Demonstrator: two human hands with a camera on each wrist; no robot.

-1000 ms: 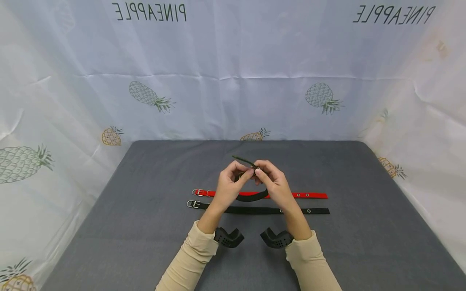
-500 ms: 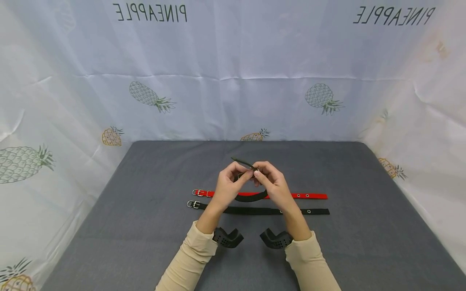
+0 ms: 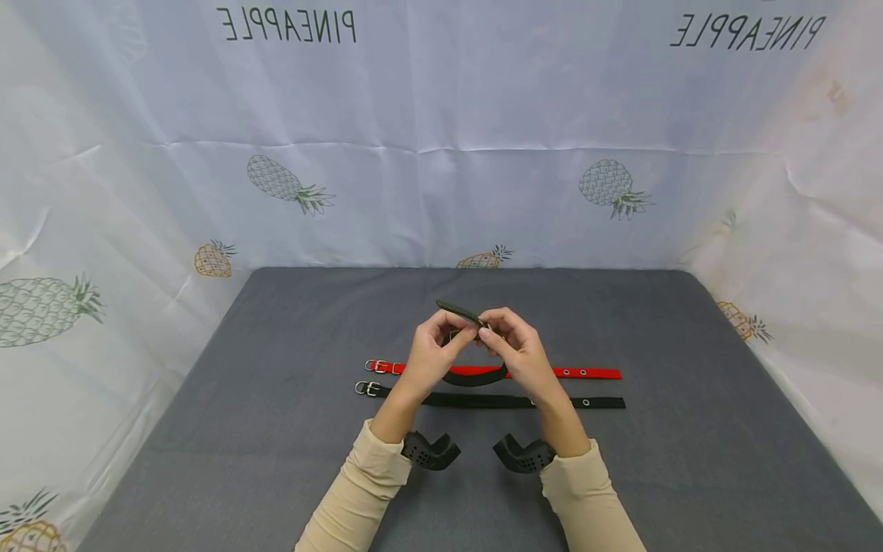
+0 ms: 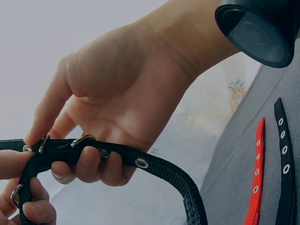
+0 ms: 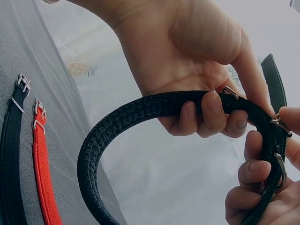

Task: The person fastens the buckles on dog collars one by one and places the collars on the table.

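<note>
Both hands hold a dark woven collar bent into a loop above the grey table. My left hand pinches it at the metal buckle, and the strap's free tip points up and to the left. My right hand curls its fingers round the strap beside the buckle. In the left wrist view the right hand grips the eyelet strap. In the right wrist view the left hand holds the looped collar.
A red collar and a black collar lie flat and parallel on the table under the hands, buckles to the left. A pineapple-print cloth walls in the table at the back and both sides.
Both hands keep their hold on the collar. The free tip has shifted very slightly down and left; the collars on the table have not moved.
</note>
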